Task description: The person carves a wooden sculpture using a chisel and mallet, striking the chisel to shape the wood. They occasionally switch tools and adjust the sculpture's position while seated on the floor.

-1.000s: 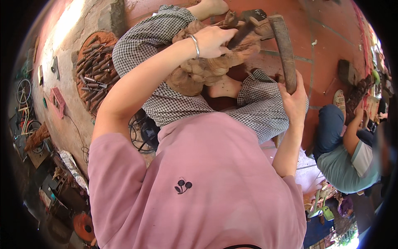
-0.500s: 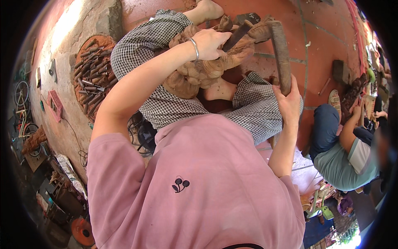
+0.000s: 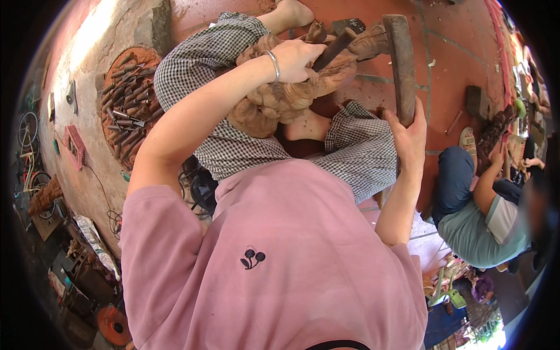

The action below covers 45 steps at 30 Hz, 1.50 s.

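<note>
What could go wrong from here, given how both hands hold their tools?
1. The wooden bar in the right hand, if swung at the dark handle, might miss and hit the left hand gripping it.
2. The handle's working end is hidden; a slip could gouge the wood carving or possibly reach the bare foot close by.
3. No clamp is visible on the carving, so a blow might shift it.

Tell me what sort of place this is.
Probably a woodcarving workshop: the left hand is over a knobbly, brown carved wooden piece, the right hand holds a long, flat-sided brown wooden bar, and many slim brown-handled tools lie heaped at the left.
</note>
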Available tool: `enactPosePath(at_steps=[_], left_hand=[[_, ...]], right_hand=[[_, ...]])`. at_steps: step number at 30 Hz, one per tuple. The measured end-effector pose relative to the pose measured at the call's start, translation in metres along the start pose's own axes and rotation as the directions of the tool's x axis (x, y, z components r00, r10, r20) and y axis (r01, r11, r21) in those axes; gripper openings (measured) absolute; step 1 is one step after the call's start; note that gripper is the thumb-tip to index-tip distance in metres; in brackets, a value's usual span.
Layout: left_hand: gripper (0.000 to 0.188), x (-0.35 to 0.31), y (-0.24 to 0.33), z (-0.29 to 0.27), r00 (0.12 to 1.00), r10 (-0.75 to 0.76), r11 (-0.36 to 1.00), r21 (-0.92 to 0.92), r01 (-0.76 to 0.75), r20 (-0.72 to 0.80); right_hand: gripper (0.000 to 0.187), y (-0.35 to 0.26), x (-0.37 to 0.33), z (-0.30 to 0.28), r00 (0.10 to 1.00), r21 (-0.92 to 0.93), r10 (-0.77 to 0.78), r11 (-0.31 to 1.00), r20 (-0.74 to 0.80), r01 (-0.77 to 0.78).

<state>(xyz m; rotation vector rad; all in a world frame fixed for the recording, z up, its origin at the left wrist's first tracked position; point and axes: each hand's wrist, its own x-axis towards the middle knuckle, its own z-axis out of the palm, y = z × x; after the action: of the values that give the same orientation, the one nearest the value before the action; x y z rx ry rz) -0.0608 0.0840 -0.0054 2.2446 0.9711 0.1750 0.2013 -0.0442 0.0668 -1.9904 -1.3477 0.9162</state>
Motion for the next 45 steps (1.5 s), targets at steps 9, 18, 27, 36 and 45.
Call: enactPosePath(at_steps=[9, 18, 27, 36, 45], left_hand=[[0.052, 0.000, 0.002, -0.005, 0.999, -0.001, 0.999, 0.045, -0.001, 0.047], [0.054, 0.000, -0.007, 0.003, 1.000, 0.012, 0.999, 0.051, -0.012, -0.016], [0.055, -0.005, 0.014, -0.007, 0.999, -0.038, 0.993, 0.110, 0.035, 0.026], [0.056, -0.002, 0.015, -0.006, 0.998, -0.052, 0.987, 0.154, 0.044, 0.048], [0.037, -0.008, 0.017, -0.010, 0.996, -0.083, 0.990, 0.121, 0.078, 0.036]], right_hand=[[0.053, 0.002, 0.000, 0.001, 1.000, -0.045, 0.024, 0.999, 0.018, -0.023], [0.054, -0.003, -0.002, 0.004, 0.998, -0.041, 0.042, 0.998, 0.040, -0.040], [0.057, -0.015, 0.001, 0.006, 0.997, -0.310, -0.074, 0.948, 0.015, 0.075], [0.061, -0.016, 0.002, -0.010, 0.981, -0.495, -0.195, 0.854, -0.015, 0.163], [0.062, -0.024, 0.000, -0.013, 0.988, -0.422, -0.154, 0.898, -0.027, 0.129]])
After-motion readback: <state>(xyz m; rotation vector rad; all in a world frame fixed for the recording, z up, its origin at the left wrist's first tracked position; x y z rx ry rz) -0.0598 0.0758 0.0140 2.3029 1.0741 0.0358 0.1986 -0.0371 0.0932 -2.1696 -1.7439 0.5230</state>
